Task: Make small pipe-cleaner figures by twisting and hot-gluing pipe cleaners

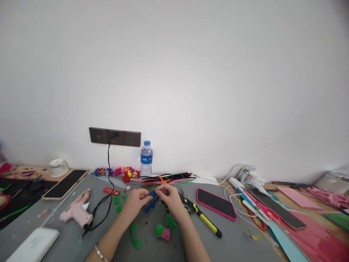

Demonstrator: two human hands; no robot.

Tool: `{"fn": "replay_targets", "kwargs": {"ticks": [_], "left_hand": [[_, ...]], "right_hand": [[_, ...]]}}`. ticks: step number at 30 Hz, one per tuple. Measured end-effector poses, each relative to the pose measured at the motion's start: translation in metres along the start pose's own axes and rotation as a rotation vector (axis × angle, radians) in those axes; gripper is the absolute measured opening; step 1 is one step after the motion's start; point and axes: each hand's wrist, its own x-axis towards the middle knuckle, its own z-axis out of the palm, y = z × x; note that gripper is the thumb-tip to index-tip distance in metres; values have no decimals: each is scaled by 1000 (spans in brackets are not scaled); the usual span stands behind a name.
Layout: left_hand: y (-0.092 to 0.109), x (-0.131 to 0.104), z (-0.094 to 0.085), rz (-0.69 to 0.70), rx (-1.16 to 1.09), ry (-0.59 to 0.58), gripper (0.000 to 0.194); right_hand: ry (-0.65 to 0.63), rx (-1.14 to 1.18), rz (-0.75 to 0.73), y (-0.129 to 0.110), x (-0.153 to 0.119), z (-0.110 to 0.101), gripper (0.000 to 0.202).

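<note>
Between my two hands is a blue fuzzy piece (149, 206), which looks like bent pipe cleaner. My left hand (136, 202) pinches its left side with thumb and fingertips. My right hand (171, 198) is closed at the upper right of the same piece, fingertips pressed together; the exact grip is too small to make out. Below my hands lie a green handset-shaped piece (135, 236), a green and pink coiled piece (163, 232) and another green coil (171, 221). Behind my hands is a bundle of pipe cleaners (180, 177), mostly black, pink and green.
A pink glue gun (79, 211) with a black cord lies left. Yellow-handled pliers (205, 220) and a pink-cased phone (216, 203) lie right. A water bottle (146, 160) stands against the wall. A white power bank (34, 245) is front left; coloured sheets (319, 233) spread far right.
</note>
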Motion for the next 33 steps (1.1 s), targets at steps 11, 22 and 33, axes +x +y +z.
{"fn": "replay_targets", "kwargs": {"ticks": [11,22,33], "left_hand": [[-2,-1,2,-12,-3,-31,26],[-9,1,3,11,45,-36,22],[-8,0,3,27,75,-52,22]], "right_hand": [[-35,-24,12,0,-2,-1,16],[-44,-21,-6,3,-2,-1,16],[-88,21,40,-6,-3,-1,12]]}}
